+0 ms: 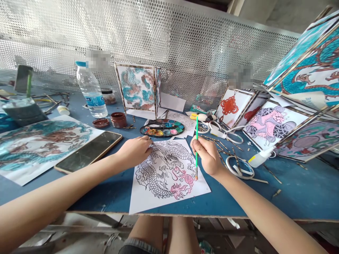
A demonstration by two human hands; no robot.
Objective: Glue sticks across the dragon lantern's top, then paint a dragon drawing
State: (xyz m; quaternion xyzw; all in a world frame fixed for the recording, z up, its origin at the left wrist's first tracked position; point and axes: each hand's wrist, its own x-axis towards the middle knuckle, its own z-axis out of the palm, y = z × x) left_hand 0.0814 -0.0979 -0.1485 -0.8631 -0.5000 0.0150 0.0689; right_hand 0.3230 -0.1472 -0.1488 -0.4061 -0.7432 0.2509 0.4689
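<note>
My right hand [208, 155] is closed around a green paintbrush [197, 135], held nearly upright with its bristles down at the right side of a sheet of paper [140, 201]. On the sheet is a black-outlined dragon drawing [153, 176], with pink paint on the flames and round shape at its lower right. My left hand [136, 146] lies flat on the sheet's upper left edge, its fingertips partly hidden. Just beyond the sheet sits an oval paint palette [162, 128] with several colours in its wells.
Left of the sheet lie a phone [90, 151] and a painted picture [47, 141]. Behind are a water bottle [91, 91], a brown paint jar [118, 120] and a paper lantern [137, 88]. At right are tape rolls [239, 167], a glue bottle [261, 157], sticks and more lanterns [275, 123].
</note>
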